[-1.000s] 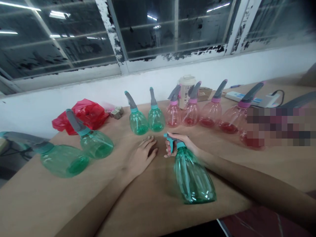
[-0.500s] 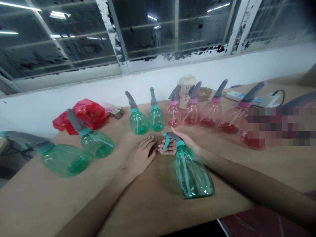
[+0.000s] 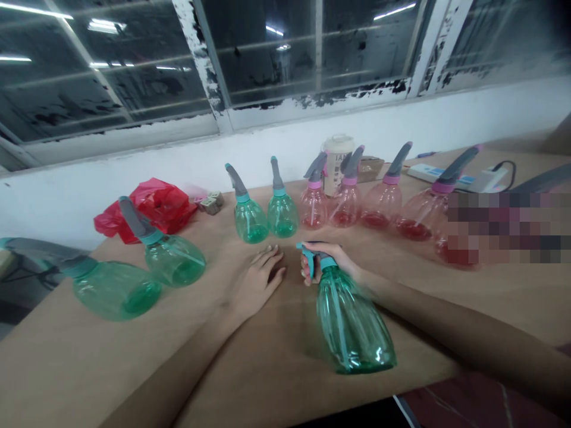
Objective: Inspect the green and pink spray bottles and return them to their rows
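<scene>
My right hand [image 3: 329, 260] is closed around the grey-and-teal trigger head of a green spray bottle [image 3: 352, 324], which stands on the brown table [image 3: 491, 297] close to its front edge. My left hand [image 3: 257, 279] lies flat on the table just to the left of it, fingers stretched out, holding nothing. Behind my hands stand two small green spray bottles [image 3: 264, 217].
Several pink spray bottles [image 3: 379, 205] line the back right. Two larger green spray bottles [image 3: 143, 273] stand at the left. A red plastic bag [image 3: 149, 208] lies at the back left, a white cup [image 3: 335, 156] and a power strip [image 3: 464, 177] at the back right.
My right hand's fingers, opened half a second ago, have closed again on the trigger head, and the green bottle has shifted slightly nearer. My left hand stays flat.
</scene>
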{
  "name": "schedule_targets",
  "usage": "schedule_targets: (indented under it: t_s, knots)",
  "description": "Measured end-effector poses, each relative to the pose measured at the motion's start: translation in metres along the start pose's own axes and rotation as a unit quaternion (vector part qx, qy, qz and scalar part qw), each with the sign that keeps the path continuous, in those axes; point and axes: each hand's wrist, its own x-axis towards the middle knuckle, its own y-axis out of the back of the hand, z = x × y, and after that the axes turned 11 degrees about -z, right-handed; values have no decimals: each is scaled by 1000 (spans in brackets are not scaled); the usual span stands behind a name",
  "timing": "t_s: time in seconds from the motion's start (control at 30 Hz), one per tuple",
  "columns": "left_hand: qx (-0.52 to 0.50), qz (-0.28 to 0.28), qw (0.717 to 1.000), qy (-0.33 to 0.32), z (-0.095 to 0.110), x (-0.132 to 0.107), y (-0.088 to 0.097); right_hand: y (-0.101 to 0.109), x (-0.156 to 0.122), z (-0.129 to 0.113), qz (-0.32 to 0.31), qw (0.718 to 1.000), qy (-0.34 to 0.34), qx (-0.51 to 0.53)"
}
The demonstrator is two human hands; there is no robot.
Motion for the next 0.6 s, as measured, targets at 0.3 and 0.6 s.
schedule_targets:
  t_s: [0.3,0.6]
  knots:
    - [1,-7,1000,0,2,-1,5,2,0,-5,-46,997,-28,50]
    - [4,2,1000,-11,0,-1,2,5,2,-3,-49,997,-30,48]
